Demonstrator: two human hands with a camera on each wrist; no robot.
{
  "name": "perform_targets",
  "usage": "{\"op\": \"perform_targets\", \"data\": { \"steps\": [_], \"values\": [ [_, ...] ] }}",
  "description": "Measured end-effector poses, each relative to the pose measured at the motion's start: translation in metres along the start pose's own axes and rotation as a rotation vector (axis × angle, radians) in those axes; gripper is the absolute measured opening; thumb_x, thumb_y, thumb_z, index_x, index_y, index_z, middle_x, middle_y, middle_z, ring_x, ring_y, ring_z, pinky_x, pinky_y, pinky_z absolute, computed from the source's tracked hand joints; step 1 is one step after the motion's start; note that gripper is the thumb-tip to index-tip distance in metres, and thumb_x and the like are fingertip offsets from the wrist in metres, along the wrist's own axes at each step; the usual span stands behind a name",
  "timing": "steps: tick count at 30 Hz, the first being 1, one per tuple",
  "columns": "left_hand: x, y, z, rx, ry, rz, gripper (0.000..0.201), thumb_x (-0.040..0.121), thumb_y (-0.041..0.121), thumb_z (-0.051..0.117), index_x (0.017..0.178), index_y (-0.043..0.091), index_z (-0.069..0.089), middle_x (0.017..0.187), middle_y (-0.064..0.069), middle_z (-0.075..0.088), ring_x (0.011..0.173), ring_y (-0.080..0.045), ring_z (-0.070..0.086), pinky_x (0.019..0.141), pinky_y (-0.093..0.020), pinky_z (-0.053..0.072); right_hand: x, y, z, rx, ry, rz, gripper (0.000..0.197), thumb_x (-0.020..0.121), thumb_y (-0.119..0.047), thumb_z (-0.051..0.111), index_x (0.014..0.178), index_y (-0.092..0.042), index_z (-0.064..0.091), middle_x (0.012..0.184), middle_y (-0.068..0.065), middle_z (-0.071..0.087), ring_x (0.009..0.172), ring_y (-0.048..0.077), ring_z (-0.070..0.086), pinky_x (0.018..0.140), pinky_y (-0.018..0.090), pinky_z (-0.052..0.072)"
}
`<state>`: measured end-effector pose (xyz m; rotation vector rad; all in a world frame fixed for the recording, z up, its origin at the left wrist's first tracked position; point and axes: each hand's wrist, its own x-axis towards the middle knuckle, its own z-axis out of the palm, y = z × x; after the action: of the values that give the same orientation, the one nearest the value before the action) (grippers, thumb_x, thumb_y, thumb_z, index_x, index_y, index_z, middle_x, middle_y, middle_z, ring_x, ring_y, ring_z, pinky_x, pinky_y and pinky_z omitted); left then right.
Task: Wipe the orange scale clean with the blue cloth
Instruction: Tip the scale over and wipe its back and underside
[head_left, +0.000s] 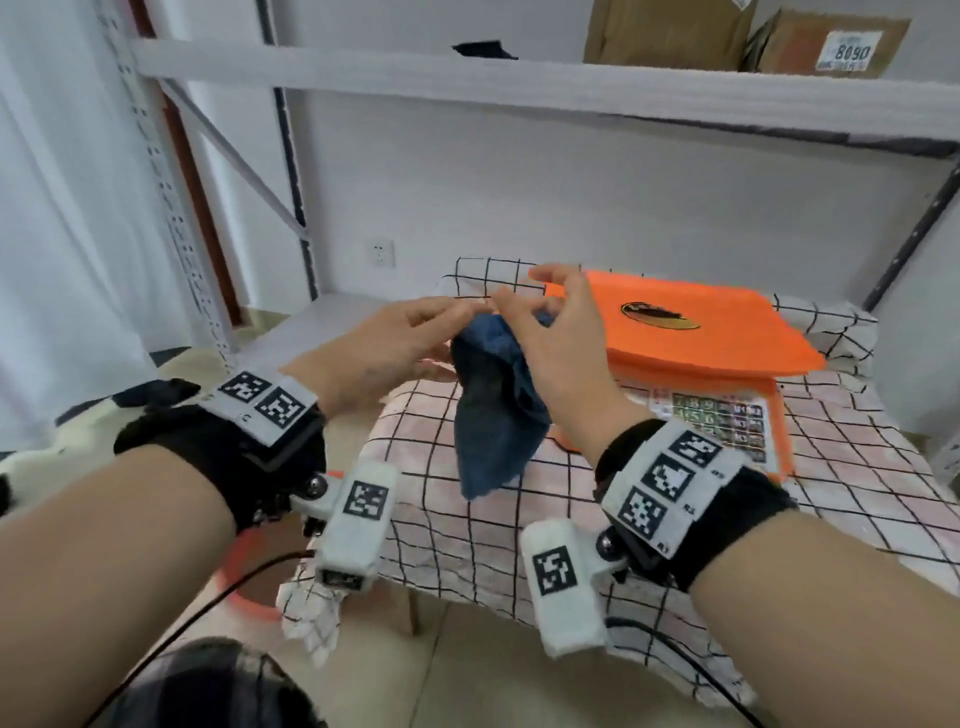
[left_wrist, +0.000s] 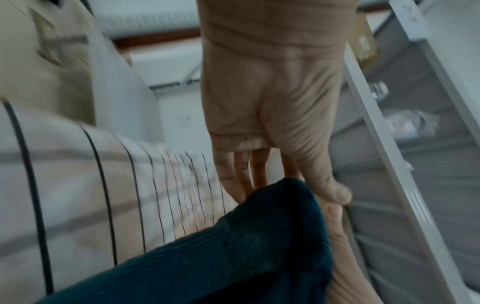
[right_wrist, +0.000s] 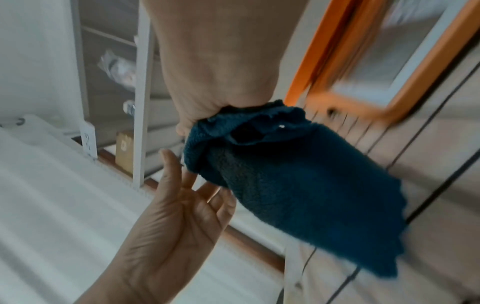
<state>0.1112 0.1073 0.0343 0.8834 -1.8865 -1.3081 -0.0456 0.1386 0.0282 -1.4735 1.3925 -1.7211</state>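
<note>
The orange scale (head_left: 691, 332) stands on the checked tablecloth (head_left: 649, 519), its flat platter to the right of both hands; its blurred orange edge (right_wrist: 311, 61) shows in the right wrist view. The blue cloth (head_left: 493, 415) hangs in the air left of the scale, above the table. My right hand (head_left: 545, 332) pinches its bunched top edge (right_wrist: 259, 123), the other fingers spread. My left hand (head_left: 415, 338) reaches in from the left with straight fingers (right_wrist: 182, 181) touching the cloth (left_wrist: 233, 257). The left palm (right_wrist: 176, 205) is open.
The scale's keypad panel (head_left: 727, 421) faces me on its front. A white metal shelf beam (head_left: 467, 78) runs overhead with cardboard boxes (head_left: 670, 31) on it. A shelf upright (head_left: 171, 208) stands at the left. Cables trail from both wrist cameras.
</note>
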Motion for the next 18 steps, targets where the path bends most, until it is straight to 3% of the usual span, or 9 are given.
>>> {"op": "perform_targets", "data": {
  "steps": [2, 4, 6, 8, 11, 16, 18],
  "values": [
    [-0.01, -0.014, -0.031, -0.029, 0.044, -0.041, 0.028, 0.095, 0.03, 0.048, 0.116, 0.017, 0.062, 0.108, -0.006, 0.07, 0.098, -0.018, 0.065, 0.08, -0.026, 0.055, 0.002, 0.005, 0.039, 0.026, -0.057, 0.02, 0.039, 0.084, -0.033, 0.068, 0.115, -0.02, 0.047, 0.089, 0.002, 0.063, 0.087, 0.015, 0.064, 0.082, 0.034, 0.054],
    [-0.02, -0.03, -0.063, -0.072, 0.133, -0.073, 0.015, 0.093, 0.019, 0.053, 0.102, 0.015, 0.065, 0.096, -0.004, 0.071, 0.092, -0.017, 0.067, 0.079, -0.026, 0.056, 0.004, 0.012, 0.084, 0.073, -0.116, 0.038, 0.037, 0.085, -0.033, 0.067, 0.114, -0.02, 0.048, 0.094, 0.008, 0.063, 0.089, 0.018, 0.062, 0.082, 0.034, 0.053],
    [-0.03, -0.045, -0.091, -0.092, 0.257, -0.081, 0.01, 0.091, 0.012, 0.056, 0.096, 0.012, 0.064, 0.09, -0.001, 0.07, 0.087, -0.013, 0.067, 0.074, -0.022, 0.055, 0.005, 0.016, 0.124, 0.105, -0.159, 0.054, 0.035, 0.086, -0.032, 0.066, 0.113, -0.019, 0.048, 0.09, 0.004, 0.06, 0.087, 0.015, 0.061, 0.08, 0.03, 0.053],
    [-0.043, -0.063, -0.123, -0.05, 0.363, -0.09, 0.012, 0.091, 0.01, 0.056, 0.1, 0.009, 0.064, 0.095, -0.005, 0.07, 0.092, -0.016, 0.067, 0.078, -0.023, 0.055, 0.005, 0.022, 0.167, 0.124, -0.22, 0.07, 0.033, 0.087, -0.032, 0.065, 0.111, -0.019, 0.049, 0.086, -0.004, 0.056, 0.082, 0.007, 0.058, 0.075, 0.021, 0.05],
    [-0.058, -0.097, -0.163, 0.055, 0.453, -0.142, 0.017, 0.091, 0.008, 0.057, 0.107, 0.006, 0.064, 0.105, -0.017, 0.068, 0.098, -0.025, 0.065, 0.088, -0.034, 0.054, 0.0, 0.041, 0.22, 0.081, -0.335, 0.077, 0.033, 0.088, -0.033, 0.063, 0.112, -0.015, 0.049, 0.087, -0.007, 0.053, 0.08, 0.001, 0.052, 0.068, 0.009, 0.042],
    [-0.06, -0.175, -0.186, 0.18, 0.516, -0.249, 0.012, 0.088, -0.004, 0.057, 0.098, 0.0, 0.062, 0.091, -0.015, 0.063, 0.079, -0.013, 0.063, 0.074, -0.018, 0.055, -0.017, 0.108, 0.277, -0.137, -0.486, 0.131, 0.027, 0.091, -0.03, 0.058, 0.107, -0.009, 0.054, 0.1, 0.001, 0.051, 0.095, 0.019, 0.052, 0.078, 0.024, 0.04],
    [-0.055, -0.213, -0.186, 0.258, 0.496, -0.306, 0.009, 0.087, -0.003, 0.059, 0.09, 0.005, 0.063, 0.089, -0.014, 0.064, 0.081, -0.018, 0.062, 0.078, -0.029, 0.053, -0.026, 0.14, 0.29, -0.251, -0.522, 0.197, 0.024, 0.094, -0.023, 0.054, 0.11, -0.006, 0.055, 0.107, 0.005, 0.048, 0.103, 0.023, 0.051, 0.084, 0.027, 0.039]
  ]
}}
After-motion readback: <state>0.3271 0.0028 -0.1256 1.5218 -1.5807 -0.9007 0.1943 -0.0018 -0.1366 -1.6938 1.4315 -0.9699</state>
